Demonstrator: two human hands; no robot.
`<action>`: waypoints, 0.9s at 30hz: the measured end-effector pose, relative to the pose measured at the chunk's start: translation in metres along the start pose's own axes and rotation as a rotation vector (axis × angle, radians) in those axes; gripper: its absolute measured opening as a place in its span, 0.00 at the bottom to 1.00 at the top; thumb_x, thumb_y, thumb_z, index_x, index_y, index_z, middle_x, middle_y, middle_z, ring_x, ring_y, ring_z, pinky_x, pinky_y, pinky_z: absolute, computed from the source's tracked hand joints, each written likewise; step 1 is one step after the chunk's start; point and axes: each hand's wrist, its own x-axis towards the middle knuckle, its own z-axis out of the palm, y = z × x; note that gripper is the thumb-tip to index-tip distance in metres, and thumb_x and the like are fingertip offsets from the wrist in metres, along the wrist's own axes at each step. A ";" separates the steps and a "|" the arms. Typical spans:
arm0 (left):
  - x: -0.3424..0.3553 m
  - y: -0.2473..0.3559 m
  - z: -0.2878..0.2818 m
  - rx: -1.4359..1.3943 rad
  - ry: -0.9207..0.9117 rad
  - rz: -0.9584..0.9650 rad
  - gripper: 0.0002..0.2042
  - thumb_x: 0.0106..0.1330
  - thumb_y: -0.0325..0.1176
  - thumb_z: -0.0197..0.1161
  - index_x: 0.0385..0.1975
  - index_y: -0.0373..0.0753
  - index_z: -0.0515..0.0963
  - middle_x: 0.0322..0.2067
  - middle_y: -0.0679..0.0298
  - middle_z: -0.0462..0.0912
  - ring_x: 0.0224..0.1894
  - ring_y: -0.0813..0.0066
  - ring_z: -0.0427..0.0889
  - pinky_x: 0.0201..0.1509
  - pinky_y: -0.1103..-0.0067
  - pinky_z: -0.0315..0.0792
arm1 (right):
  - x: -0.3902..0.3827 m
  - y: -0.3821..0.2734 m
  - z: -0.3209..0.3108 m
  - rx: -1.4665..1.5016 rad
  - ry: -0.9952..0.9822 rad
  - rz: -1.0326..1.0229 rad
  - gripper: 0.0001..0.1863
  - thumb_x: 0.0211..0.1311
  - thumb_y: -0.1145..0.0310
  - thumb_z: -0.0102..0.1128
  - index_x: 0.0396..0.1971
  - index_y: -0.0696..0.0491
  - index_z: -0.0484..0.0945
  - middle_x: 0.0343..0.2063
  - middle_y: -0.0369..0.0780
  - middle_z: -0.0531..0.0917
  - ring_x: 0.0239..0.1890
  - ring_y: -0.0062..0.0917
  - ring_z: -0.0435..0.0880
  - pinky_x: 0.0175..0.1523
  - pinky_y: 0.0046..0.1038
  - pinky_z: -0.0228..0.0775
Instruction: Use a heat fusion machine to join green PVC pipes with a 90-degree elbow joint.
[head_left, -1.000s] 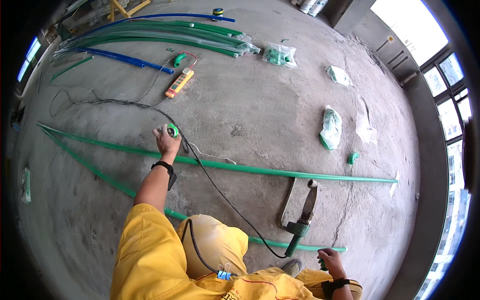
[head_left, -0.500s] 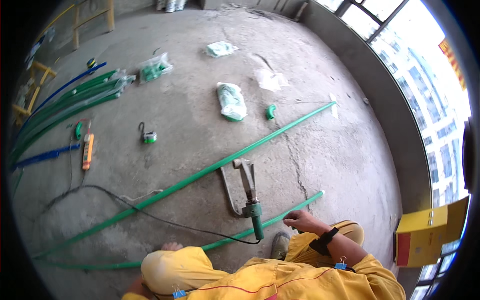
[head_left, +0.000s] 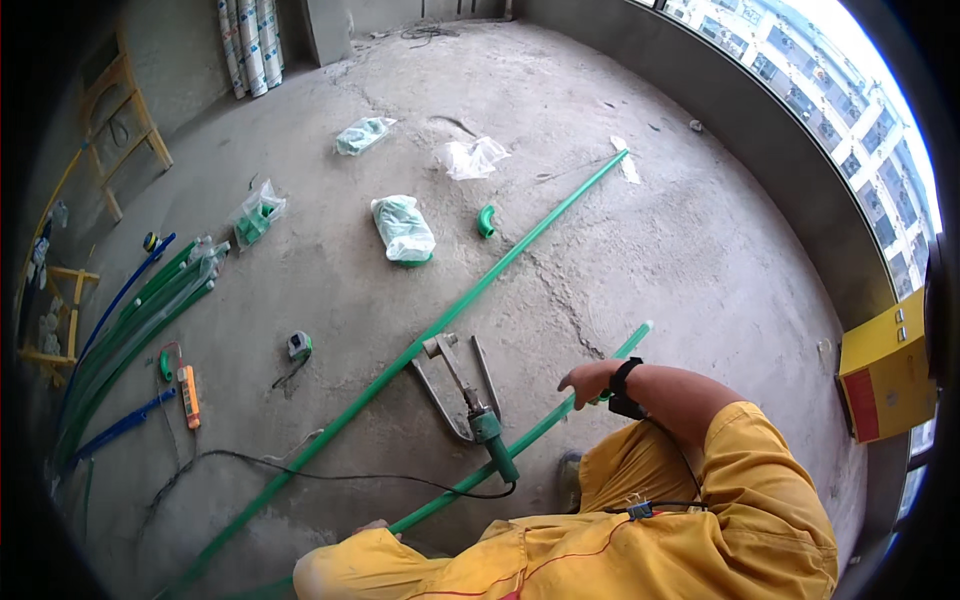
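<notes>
My right hand (head_left: 590,380) is over the near green pipe (head_left: 530,434), index finger pointing left and the other fingers curled. A bit of green shows beneath it; what it holds is mostly hidden. My left hand (head_left: 372,526) shows only as fingertips past my left knee, beside the same pipe; its grip is hidden. Left of my right hand, a pipe fusion welder (head_left: 488,436) with a green handle and metal stand legs rests between the near pipe and a longer green pipe (head_left: 480,290). Its black cord (head_left: 330,478) runs left across the floor.
A green elbow fitting (head_left: 487,221), bagged fittings (head_left: 404,230) and a tape measure (head_left: 299,346) lie farther out. At left are bundled green pipes (head_left: 145,310), an orange power strip (head_left: 189,397) and a wooden frame (head_left: 125,130). A yellow box (head_left: 885,370) stands at right, below the window.
The view has shifted, so the floor things sit elsewhere in it. My right hand has moved up and forward, now overlapping the near pipe. My left fingertips are now closer beside that pipe.
</notes>
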 end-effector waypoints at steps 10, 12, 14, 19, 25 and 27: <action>-0.129 0.055 -0.020 -0.340 -0.006 -0.177 0.17 0.61 0.49 0.58 0.40 0.44 0.79 0.36 0.59 0.80 0.40 0.56 0.80 0.42 0.63 0.72 | 0.012 0.084 0.028 -0.426 -0.339 0.206 0.28 0.46 0.54 0.73 0.49 0.51 0.82 0.45 0.43 0.85 0.47 0.36 0.83 0.52 0.39 0.74; -0.140 0.061 -0.026 -0.402 0.011 -0.191 0.17 0.61 0.49 0.58 0.39 0.43 0.79 0.36 0.59 0.81 0.39 0.56 0.80 0.42 0.63 0.72 | 0.011 0.097 0.029 -0.457 -0.311 0.372 0.28 0.46 0.52 0.73 0.47 0.51 0.83 0.44 0.43 0.85 0.45 0.35 0.84 0.50 0.38 0.75; -0.147 0.065 -0.034 -0.462 0.031 -0.202 0.17 0.61 0.49 0.58 0.38 0.43 0.80 0.35 0.59 0.81 0.38 0.56 0.80 0.41 0.63 0.72 | 0.013 0.099 0.028 -0.401 -0.360 0.396 0.28 0.46 0.51 0.73 0.45 0.51 0.84 0.43 0.43 0.86 0.45 0.34 0.84 0.50 0.36 0.75; -0.156 0.048 -0.059 -0.580 0.109 -0.228 0.17 0.61 0.50 0.58 0.36 0.42 0.80 0.34 0.58 0.81 0.37 0.56 0.80 0.40 0.63 0.72 | 0.009 0.071 0.021 -0.448 -0.194 0.290 0.26 0.46 0.51 0.76 0.41 0.52 0.86 0.37 0.40 0.87 0.41 0.32 0.85 0.46 0.35 0.77; -0.143 0.016 -0.092 -0.725 0.247 -0.223 0.17 0.61 0.50 0.59 0.34 0.41 0.80 0.32 0.58 0.81 0.34 0.55 0.80 0.39 0.63 0.72 | 0.003 0.107 0.001 -0.283 -0.260 0.350 0.26 0.47 0.48 0.73 0.44 0.49 0.85 0.40 0.42 0.86 0.42 0.36 0.84 0.49 0.38 0.75; -0.144 0.005 -0.099 -0.788 0.293 -0.225 0.17 0.61 0.50 0.59 0.33 0.41 0.80 0.32 0.58 0.81 0.34 0.55 0.80 0.38 0.63 0.72 | 0.014 0.099 0.004 -0.393 -0.304 0.408 0.26 0.48 0.49 0.73 0.45 0.47 0.85 0.43 0.42 0.85 0.44 0.35 0.84 0.52 0.37 0.74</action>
